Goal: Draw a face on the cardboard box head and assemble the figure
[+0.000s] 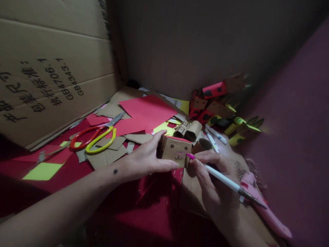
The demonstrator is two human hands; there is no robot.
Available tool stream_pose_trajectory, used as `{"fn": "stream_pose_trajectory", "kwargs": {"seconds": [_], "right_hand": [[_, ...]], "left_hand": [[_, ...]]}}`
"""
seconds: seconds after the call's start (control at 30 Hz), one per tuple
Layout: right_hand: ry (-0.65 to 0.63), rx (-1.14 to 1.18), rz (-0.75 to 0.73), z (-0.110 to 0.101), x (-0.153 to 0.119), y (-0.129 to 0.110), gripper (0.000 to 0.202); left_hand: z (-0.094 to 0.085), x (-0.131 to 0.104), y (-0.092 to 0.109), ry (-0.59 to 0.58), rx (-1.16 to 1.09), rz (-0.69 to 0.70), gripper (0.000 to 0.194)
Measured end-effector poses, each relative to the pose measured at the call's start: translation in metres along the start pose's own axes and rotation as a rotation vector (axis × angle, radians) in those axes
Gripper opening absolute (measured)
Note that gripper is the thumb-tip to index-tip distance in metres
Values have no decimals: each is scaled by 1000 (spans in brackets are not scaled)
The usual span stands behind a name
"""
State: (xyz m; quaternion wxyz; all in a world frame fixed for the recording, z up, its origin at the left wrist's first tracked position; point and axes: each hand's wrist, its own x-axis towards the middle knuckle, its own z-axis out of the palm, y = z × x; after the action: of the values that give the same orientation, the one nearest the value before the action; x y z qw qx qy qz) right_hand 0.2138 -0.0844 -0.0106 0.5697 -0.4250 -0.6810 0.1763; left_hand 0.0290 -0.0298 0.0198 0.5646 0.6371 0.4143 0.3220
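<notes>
My left hand (151,156) grips a small cardboard box (172,151) from its left side, thumb along the lower front edge and a finger over the top. Two round eyes and a curved mouth are drawn on the box's front, with a faint purple mark between them. In my right hand (213,175) is a white marker (223,179) with a pink tip, held like a pen. The tip is at the right part of the box front; whether it touches cannot be told. Cardboard tubes (194,129) lie just behind the box.
Scissors (95,137) with red and yellow handles lie left on paper scraps. Red paper (149,113) spreads behind. Several decorated tube figures (214,91) stand back right. More markers (216,137) and a pink glue gun (264,206) lie right. A large carton (56,41) rises at left.
</notes>
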Motion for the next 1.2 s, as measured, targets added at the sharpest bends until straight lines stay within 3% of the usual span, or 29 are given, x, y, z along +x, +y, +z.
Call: {"fn": "stream_pose_trajectory", "kwargs": {"seconds": [0.57,1.2], "right_hand": [[-6,86,7,3,-3,2,13],[31,4,12,2,-4,1,9]], "left_hand": [[0,-1,2,-5,0,-3,75],[0,-1,1,-25,-7,-11,74]]}}
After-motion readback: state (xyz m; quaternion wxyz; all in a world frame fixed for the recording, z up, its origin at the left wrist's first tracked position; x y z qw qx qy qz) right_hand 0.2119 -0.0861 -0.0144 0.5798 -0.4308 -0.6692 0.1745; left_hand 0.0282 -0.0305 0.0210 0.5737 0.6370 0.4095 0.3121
